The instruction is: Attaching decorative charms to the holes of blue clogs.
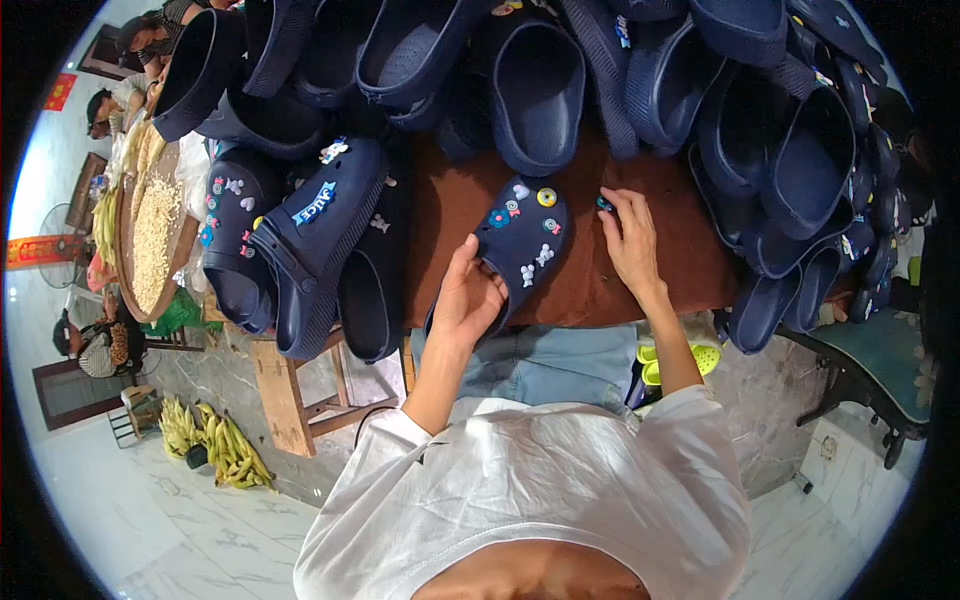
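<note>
Head — lettered charm [316, 203] left of held clog [528, 232]

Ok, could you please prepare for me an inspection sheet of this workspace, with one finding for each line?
Surface: brown cloth, seen between the clogs.
Things at the grips: decorated navy clog; small charm, design too small to tell.
Clutter: piled navy clogs along the far edge and both sides.
Grips: left grip holds the decorated clog at its opening; right grip has fingertips at the charm, pinched or not is unclear.
Cables: thin dark line, possibly a cord, beside the left sleeve.
Surroundings: at left, people, pale grains and yellow-green produce.
</note>
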Action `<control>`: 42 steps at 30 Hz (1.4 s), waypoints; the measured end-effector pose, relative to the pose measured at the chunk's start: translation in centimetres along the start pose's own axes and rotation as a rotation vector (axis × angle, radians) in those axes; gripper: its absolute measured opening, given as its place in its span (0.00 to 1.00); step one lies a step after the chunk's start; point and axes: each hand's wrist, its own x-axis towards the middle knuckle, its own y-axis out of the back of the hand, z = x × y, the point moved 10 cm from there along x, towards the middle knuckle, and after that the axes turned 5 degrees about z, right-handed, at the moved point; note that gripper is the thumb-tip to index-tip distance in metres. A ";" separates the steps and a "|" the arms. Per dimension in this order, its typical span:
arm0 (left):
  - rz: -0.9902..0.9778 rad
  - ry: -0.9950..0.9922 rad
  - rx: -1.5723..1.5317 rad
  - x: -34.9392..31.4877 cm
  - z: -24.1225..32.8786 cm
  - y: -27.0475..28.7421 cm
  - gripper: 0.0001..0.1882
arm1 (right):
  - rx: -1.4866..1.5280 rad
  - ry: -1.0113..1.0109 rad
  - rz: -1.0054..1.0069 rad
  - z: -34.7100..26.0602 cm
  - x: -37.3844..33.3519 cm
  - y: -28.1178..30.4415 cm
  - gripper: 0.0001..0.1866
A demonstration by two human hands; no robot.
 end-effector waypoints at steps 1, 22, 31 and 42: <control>0.035 -0.045 0.048 0.1 0.1 0.3 0.19 | -0.007 -0.002 -0.002 0.2 -0.4 0.3 0.13; 0.138 -0.060 -0.309 0.3 0.1 1.3 0.13 | 0.087 0.113 -0.028 -8.0 2.3 0.1 0.09; 0.103 -0.085 -0.170 -1.5 -0.5 0.8 0.10 | 0.250 0.297 -0.274 -15.3 2.8 -4.3 0.12; 0.110 -0.136 -0.135 -2.3 -1.3 0.8 0.13 | 0.157 0.494 -0.328 -17.4 1.3 -4.1 0.16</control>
